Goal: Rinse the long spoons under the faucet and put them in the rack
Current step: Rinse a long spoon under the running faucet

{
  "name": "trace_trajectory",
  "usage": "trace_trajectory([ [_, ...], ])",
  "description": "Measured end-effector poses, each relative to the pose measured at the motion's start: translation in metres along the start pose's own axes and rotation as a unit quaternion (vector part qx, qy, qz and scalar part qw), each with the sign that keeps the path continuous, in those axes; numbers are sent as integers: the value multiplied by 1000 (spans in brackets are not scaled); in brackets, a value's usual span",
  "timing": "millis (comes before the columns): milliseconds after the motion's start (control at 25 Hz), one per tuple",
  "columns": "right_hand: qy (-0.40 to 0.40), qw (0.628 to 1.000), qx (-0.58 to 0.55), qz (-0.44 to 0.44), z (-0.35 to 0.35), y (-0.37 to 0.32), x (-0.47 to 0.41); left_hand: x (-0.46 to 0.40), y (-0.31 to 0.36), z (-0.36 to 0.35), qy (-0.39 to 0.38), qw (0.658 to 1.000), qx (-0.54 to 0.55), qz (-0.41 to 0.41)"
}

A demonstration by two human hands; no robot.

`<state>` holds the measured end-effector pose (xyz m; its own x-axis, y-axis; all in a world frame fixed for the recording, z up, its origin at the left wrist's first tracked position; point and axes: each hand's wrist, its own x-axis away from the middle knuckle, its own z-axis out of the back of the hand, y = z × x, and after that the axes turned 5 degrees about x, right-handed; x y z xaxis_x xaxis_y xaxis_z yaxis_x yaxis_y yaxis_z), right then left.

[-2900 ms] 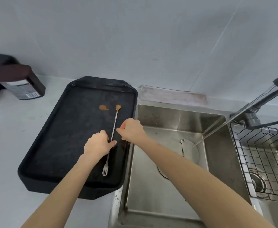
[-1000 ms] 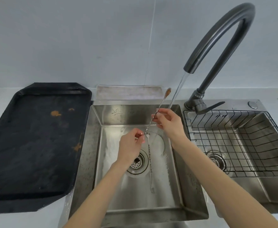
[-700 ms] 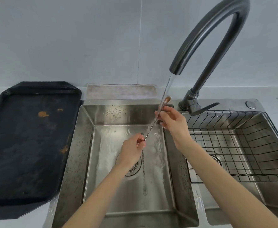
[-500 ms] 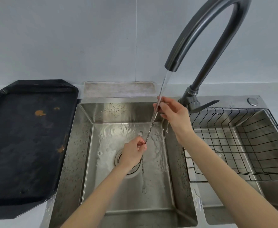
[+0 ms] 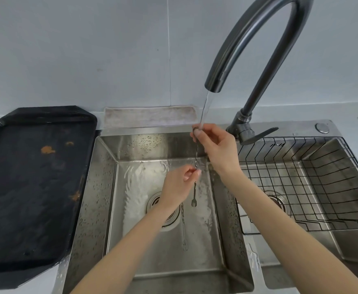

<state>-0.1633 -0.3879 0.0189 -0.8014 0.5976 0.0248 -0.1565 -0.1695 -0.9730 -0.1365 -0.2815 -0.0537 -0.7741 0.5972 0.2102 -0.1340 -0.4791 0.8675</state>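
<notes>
I hold a long twisted-handle spoon (image 5: 196, 154) nearly upright over the left sink basin (image 5: 101, 187). My right hand (image 5: 216, 149) pinches its bowl end, right in the water stream falling from the dark faucet (image 5: 256, 37). My left hand (image 5: 179, 185) grips the handle lower down, and the small fork tip hangs below it. A second long spoon (image 5: 183, 228) lies on the basin floor beside the drain. The wire rack (image 5: 313, 179) sits in the right basin and holds nothing.
A black tray (image 5: 31, 183) with brown smears lies on the counter to the left. A grey cloth (image 5: 150, 116) rests behind the left basin. The faucet lever (image 5: 256, 134) points right over the rack's back edge.
I lifted the spoon off the black tray and carried it to the sink. Since half a second ago it has turned more upright, with its bowl end in the stream.
</notes>
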Motion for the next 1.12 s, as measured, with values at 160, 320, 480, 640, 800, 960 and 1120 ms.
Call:
trace_trajectory([
  [160,-74,997,-21,25,0,-2,1,-4,4,5,9,1000,-9,-27],
  [320,-81,996,-36,7,-5,-8,-1,-6,10,7,18,998,-15,-56],
  [480,-161,984,-69,17,1,-8,-1,-11,11,14,5,997,-39,-63],
  [640,-148,983,-104,2,3,-9,-1,-9,14,17,-61,996,-19,-69],
  [800,-110,988,-104,-4,0,-14,-9,-6,13,16,-85,992,69,-56],
  [960,-94,983,-156,-21,0,-10,-11,-6,16,17,-27,980,194,13],
  [1120,-75,987,-138,-33,-1,-8,-7,-10,19,15,19,970,240,42],
])
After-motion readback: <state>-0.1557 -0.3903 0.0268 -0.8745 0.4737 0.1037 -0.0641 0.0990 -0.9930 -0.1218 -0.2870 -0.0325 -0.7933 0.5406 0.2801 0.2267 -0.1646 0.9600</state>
